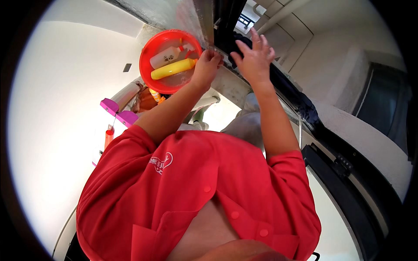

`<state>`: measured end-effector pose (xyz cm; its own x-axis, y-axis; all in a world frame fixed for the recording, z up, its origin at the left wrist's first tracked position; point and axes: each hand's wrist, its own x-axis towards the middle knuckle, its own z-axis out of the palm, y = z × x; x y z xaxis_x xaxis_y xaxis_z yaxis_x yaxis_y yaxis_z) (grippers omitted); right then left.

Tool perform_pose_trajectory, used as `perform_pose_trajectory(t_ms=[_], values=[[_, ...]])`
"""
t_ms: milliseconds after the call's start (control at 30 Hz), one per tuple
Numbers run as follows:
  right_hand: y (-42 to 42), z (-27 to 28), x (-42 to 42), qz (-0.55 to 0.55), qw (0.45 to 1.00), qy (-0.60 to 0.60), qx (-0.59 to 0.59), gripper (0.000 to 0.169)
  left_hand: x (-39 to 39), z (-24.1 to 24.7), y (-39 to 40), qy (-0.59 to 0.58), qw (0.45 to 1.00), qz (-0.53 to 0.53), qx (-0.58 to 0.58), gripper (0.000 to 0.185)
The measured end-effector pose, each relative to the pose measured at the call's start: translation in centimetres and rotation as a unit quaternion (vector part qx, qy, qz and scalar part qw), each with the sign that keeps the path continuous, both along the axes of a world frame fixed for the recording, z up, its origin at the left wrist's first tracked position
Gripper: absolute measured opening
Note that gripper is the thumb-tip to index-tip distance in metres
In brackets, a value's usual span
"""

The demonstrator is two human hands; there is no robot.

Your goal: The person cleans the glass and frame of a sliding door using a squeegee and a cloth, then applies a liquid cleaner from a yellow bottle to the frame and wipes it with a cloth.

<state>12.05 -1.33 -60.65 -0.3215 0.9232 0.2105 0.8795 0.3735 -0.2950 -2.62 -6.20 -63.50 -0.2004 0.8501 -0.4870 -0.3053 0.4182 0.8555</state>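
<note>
My left hand (209, 67) is beside the right rim of a red plastic basin (146, 70), its fingers curled at the corner of a dark window frame. Whether it pinches something there is hidden. My right hand (256, 63) is raised with its fingers spread and nothing in them. Behind its fingers a dark cloth (234, 58) hangs over the frame. Inside the basin, in what looks like shallow cloudy water, lie a translucent white spray bottle (166, 58) and a yellow squeeze bottle (173, 69).
A black window frame (284, 80) runs diagonally down the right, with more bunched dark cloth (308, 109) on it. A white wall (72, 81) bears a dark socket plate (127, 68). Below the basin are a yellow bottle (154, 95) and a purple plastic piece (126, 117).
</note>
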Motion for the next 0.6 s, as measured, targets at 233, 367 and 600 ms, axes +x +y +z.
perform_pose_trajectory(t_ms=[233, 367, 600], values=[[1.2, -1.7, -0.2, -0.01, 0.998, -0.064, -0.015, 0.037, 2.1, -0.3, -0.3, 0.032, 0.999, -0.015, -0.008, 0.015], [-1.8, -1.6, 4.5, -0.084, 0.995, -0.05, -0.009, 0.027, 1.9, 0.6, -0.3, 0.029, 0.999, -0.038, 0.017, 0.017], [-1.4, -1.6, 1.6, -0.043, 0.988, -0.141, 0.053, 0.031, 1.4, 0.1, -1.7, 0.028, 0.999, -0.041, 0.022, 0.016]])
